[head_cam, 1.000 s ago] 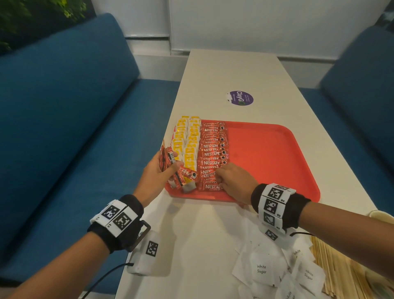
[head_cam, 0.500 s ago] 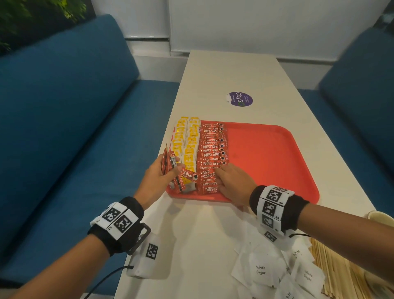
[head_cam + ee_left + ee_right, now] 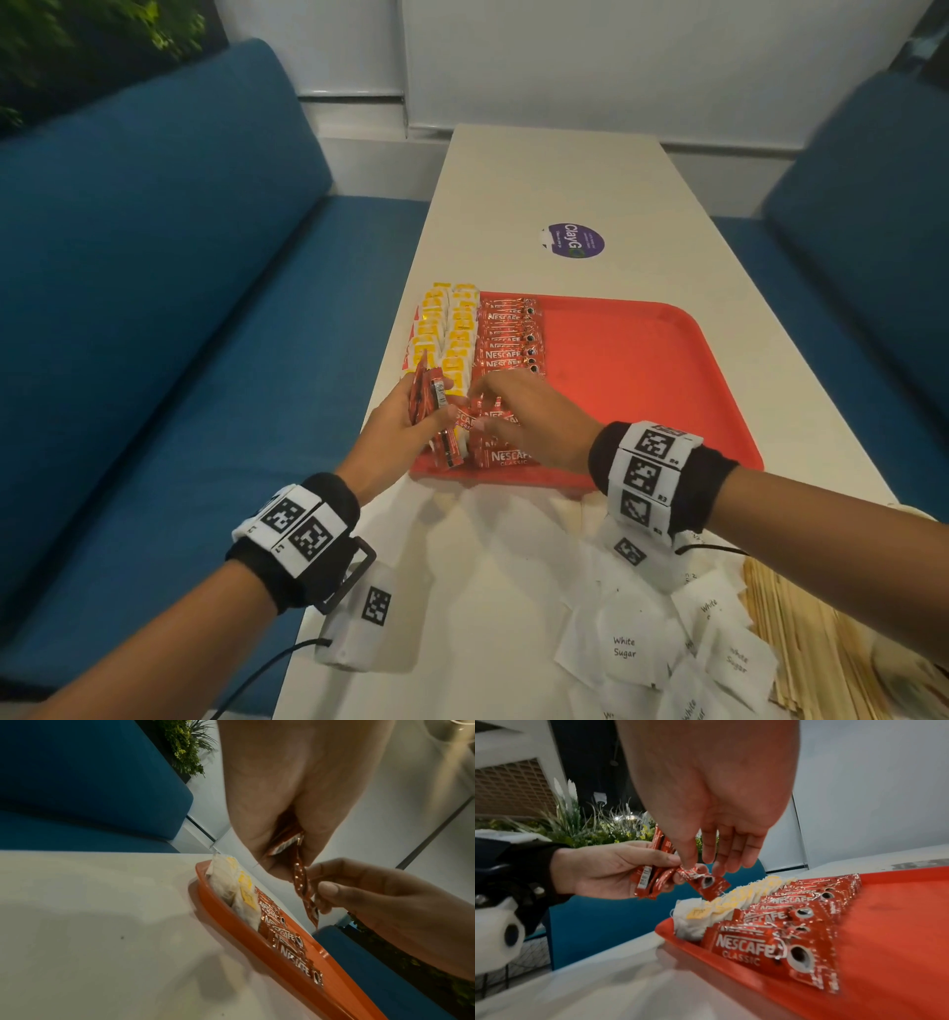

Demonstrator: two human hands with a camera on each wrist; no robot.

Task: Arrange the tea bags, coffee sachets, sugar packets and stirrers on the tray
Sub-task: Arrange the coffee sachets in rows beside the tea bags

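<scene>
Pinched between the thumb and forefinger of the right hand [image 3: 706,833], one coffee sachet [image 3: 707,883] is being drawn out of the small bundle of sachets [image 3: 652,880] that the left hand [image 3: 598,870] grips just left of the tray's near-left corner. Half a second ago the right hand lay low on the sachet row, pressing the nearest one into place; it has now lifted and swung left to the bundle, which I read as one placement finished and the next begun.

On the tray [image 3: 642,370], left of centre in the head view, the tea bags [image 3: 452,334] fill two columns and the coffee row [image 3: 508,339] runs beside them (its near end already reaches the tray's front lip, so room there looks tight). To the right, the red floor is open right up to the far rim. At the lower right of the frame the sugar packets [image 3: 624,647] and stirrers [image 3: 801,642] wait on the table [image 3: 462,591], off the tray.
</scene>
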